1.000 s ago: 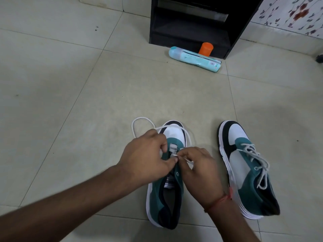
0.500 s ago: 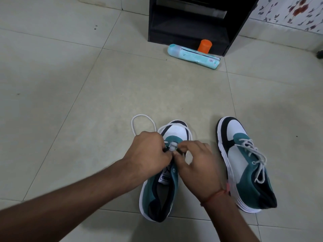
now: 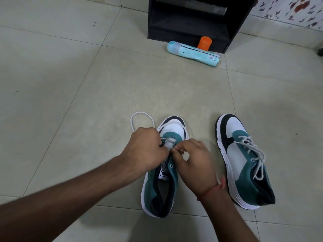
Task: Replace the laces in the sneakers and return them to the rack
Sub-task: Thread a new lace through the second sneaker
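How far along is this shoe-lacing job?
Done: the teal-and-white sneaker on the right already looks laced. In hand: the left hand and right hand work a white lace into the other sneaker. Left: finishing it and returning both to the black rack.

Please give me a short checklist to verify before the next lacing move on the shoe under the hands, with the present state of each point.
1. Left hand grips the shoe's left edge beside the tongue: ok.
2. Right hand pinches the lace tip: cannot tell, the fingers hide it.
3. Loose white lace loops free on the floor, unknotted: ok.
4. Sneaker being laced lies flat on the floor: ok.
5. Other sneaker already laced: ok.
6. Black rack open for return: ok.
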